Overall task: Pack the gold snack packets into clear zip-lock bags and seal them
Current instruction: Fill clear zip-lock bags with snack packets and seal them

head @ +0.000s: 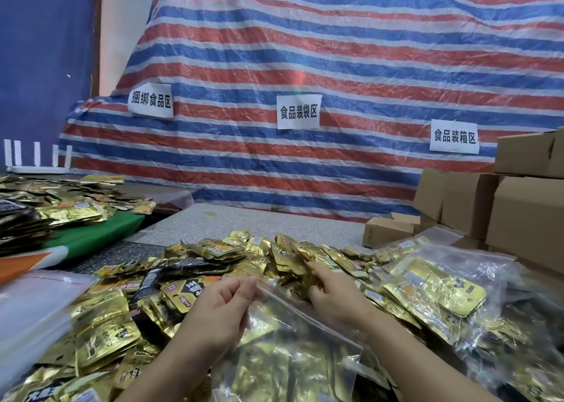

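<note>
Pinching the red-striped mouth of our clear zip-lock bag (293, 352) with left hand (219, 313), near centre, crinkled gold packets inside; right hand (331, 294) fingers curl into the gold snack packets (274, 258) heaped just beyond.

Right hand (331, 294) fingertips buried among gold packets (283, 258); zip-lock bag (293, 349) cut off at bottom edge.

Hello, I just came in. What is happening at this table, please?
A person is packing shiny gold snack packets into a clear plastic zip-lock bag. The left hand pinches the bag's open top edge, and the bag already holds packets. The right hand reaches into the loose heap. Filled clear bags lie to the right, near brown cardboard boxes.
</note>
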Motion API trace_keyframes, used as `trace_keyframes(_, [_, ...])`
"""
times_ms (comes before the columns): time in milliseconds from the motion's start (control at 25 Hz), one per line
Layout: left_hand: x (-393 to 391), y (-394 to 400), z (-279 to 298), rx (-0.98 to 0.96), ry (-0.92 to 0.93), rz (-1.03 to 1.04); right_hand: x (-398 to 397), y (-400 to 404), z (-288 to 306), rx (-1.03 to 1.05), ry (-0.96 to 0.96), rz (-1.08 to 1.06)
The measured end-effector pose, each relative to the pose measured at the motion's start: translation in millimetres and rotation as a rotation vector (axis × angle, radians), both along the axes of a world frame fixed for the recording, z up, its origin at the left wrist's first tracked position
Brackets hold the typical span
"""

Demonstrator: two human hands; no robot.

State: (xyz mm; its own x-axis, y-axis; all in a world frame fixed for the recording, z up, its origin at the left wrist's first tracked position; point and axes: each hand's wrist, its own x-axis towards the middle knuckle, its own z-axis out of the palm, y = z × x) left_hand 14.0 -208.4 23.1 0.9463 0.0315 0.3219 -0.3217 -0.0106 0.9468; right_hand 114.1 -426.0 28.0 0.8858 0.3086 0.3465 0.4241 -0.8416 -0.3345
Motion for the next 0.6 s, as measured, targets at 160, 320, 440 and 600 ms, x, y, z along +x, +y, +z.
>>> trace_keyframes(160, [-1,0,2,0.030,-0.002,0.015,1,-4,1,0.586,0.109,-0.084])
trace_keyframes(320, [-2,1,5,0.006,0.028,0.032,1,-8,26,1.202,0.258,-0.202])
trace_keyframes(440, [-3,1,7,-0.011,0.034,0.033,-8,-7,37,1.561,0.522,-0.186])
trace_keyframes(600, [-5,0,5,-0.009,0.039,0.036,-30,-8,34,1.684,0.718,-0.088])
